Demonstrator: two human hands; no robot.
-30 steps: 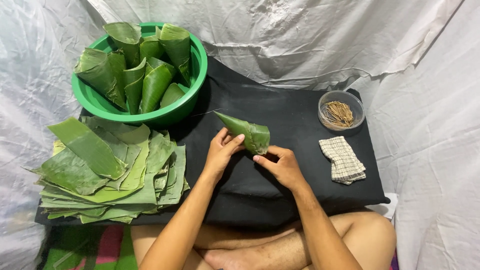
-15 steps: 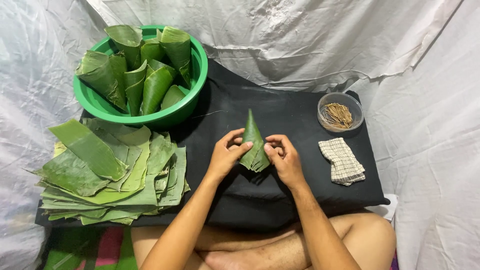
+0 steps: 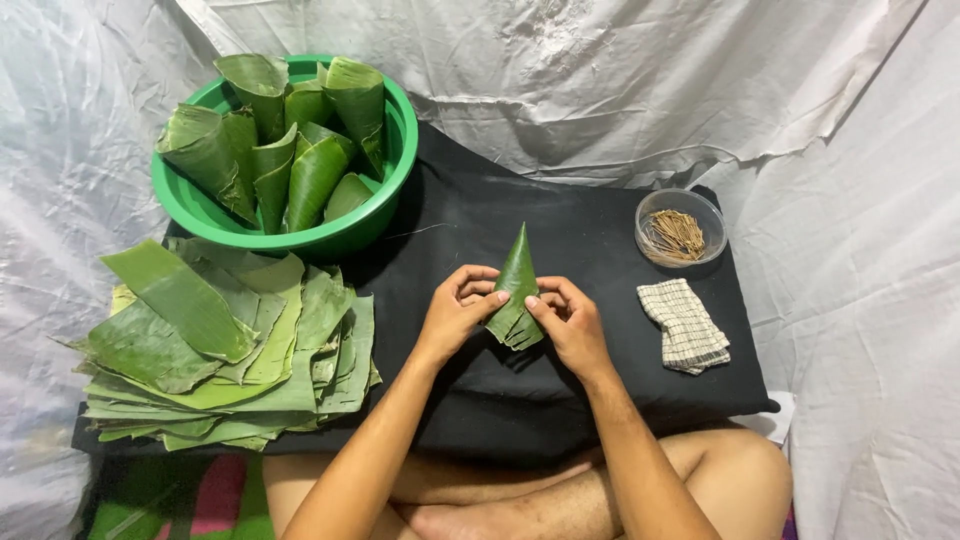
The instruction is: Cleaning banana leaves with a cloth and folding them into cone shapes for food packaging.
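At the centre of the frame, both hands hold a folded leaf cone (image 3: 518,290) upright over the black surface (image 3: 560,220). Its sharp tip points toward the top of the picture and its wide, layered end hangs toward the bottom. The left hand (image 3: 455,312) pinches the cone's left edge with thumb and fingertips, and the right hand (image 3: 572,322) grips the right edge in the same way, so each is closed on the leaf. The cone is deep green, with fine parallel veins running along its length and several overlapping flaps at the lower end.

Toward the upper left sits a round green basin (image 3: 385,190), filled with more rolled leaf cones (image 3: 290,150) that stand or lean with their open mouths up. Below it, at left of centre, lies a fanned stack of flat green leaf pieces (image 3: 220,340), some paler than others.

At the upper right of the surface stands a small clear round container (image 3: 680,226) holding thin brown sticks (image 3: 676,234). Just below it rests a folded checked cloth (image 3: 685,325), cream with dark lines. White crumpled sheeting (image 3: 640,70) backs the whole scene.
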